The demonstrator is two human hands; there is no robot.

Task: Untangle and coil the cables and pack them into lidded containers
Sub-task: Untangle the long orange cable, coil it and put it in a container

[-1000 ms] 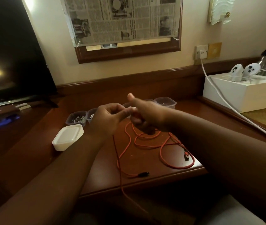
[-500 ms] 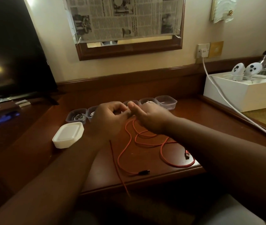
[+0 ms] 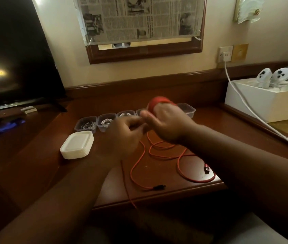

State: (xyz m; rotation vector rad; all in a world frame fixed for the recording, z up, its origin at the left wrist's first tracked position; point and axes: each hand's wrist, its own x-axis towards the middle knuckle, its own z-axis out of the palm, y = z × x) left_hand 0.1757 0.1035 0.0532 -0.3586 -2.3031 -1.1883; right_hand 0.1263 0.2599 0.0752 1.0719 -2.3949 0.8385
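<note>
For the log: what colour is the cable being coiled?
Red-orange cable, clearest in the head view, loose on the desk.

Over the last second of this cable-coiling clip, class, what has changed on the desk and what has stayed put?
The right hand now carries a red loop of the red cable wound over its fingers, which was not there before; the left hand still pinches the strand beside it. The slack on the desk has barely shifted. The stack of lids and the row of containers have not moved.
</note>
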